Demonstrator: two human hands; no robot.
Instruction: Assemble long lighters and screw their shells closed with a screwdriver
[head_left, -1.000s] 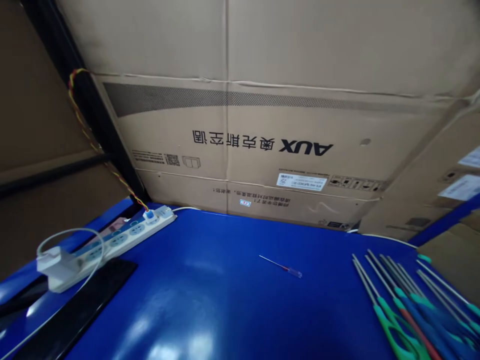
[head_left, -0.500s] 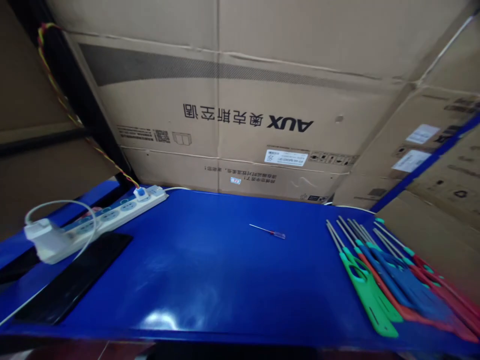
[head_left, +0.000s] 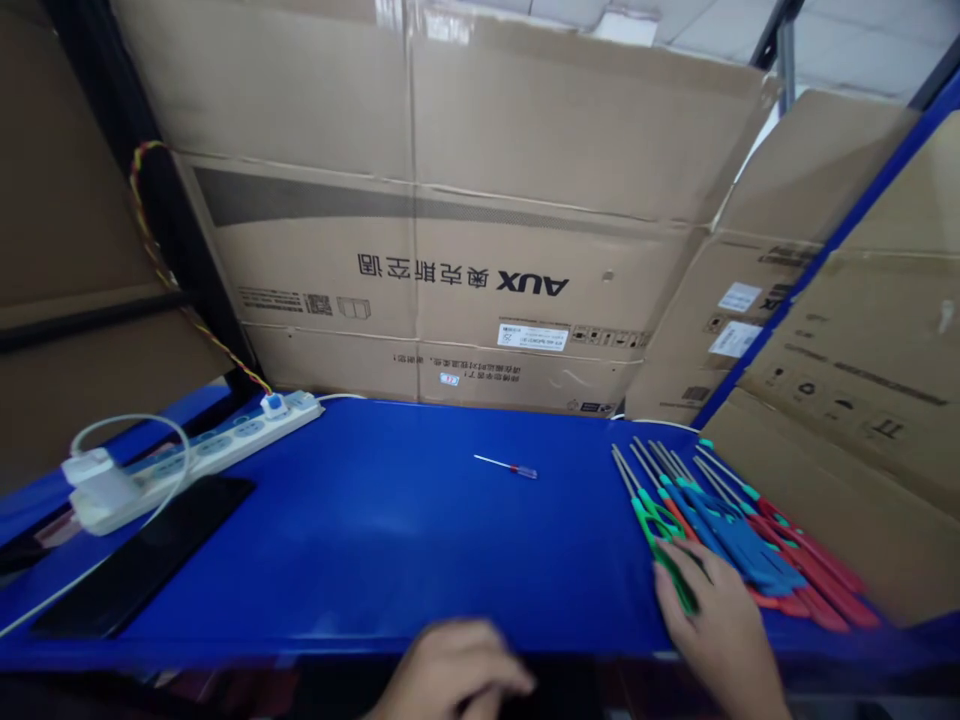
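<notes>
My right hand [head_left: 716, 610] is at the near end of a row of long-nosed gas lighters. Its thumb and fingers close around the handle of a green lighter [head_left: 682, 583], whose metal tube points away from me. Beside it lie orange, blue lighters [head_left: 754, 545] and red lighters [head_left: 817, 575], tubes likewise facing the back. At the front edge of the blue table [head_left: 360, 560] is my left hand [head_left: 454, 670], smeared by motion; it touches no lighter. A small screwdriver [head_left: 523, 471] with a clear purplish handle lies mid-table, apart from both hands.
On the left a white power strip [head_left: 217, 450] carries a plugged-in white charger [head_left: 97, 475] with a looping cable. A black flat panel [head_left: 150, 555] lies before it. Cardboard walls [head_left: 480, 240] stand behind and to the right [head_left: 855, 400].
Both hands have come into view from the near edge. The right one has taken hold of a green lighter. The camera has tilted up and turned somewhat right.
</notes>
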